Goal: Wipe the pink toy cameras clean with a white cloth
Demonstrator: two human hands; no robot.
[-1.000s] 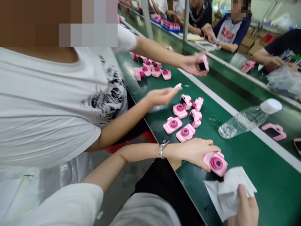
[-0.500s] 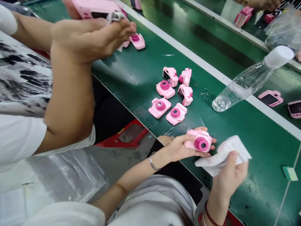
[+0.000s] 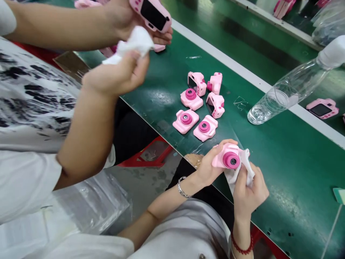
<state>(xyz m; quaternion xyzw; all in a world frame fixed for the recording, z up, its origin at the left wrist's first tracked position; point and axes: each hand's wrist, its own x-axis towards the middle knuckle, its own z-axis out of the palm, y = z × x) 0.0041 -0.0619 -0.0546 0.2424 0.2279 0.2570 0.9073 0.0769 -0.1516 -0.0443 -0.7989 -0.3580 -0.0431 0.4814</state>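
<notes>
My left hand (image 3: 208,167) is closed around a pink toy camera (image 3: 221,158), whose magenta lens ring faces up. A white cloth (image 3: 245,162) is pinched in my right hand (image 3: 250,189) and pressed against the camera's right side. The fingers behind the camera are partly hidden. Just beyond my left hand, several more pink toy cameras (image 3: 185,120) lie on the green table (image 3: 293,169), some with the lens up and others showing a dark screen.
A clear plastic bottle (image 3: 285,91) stands behind the cameras. On the left a co-worker's hand (image 3: 115,73) holds a white cloth (image 3: 137,41) beside another pink camera (image 3: 153,16). Bagged material (image 3: 94,201) sits below the table edge, near a red stool (image 3: 148,154).
My right hand has brought the cloth leftward onto the camera; before, it was held apart. The co-worker's cloth hand has lowered, and their camera's screen now shows fully.
</notes>
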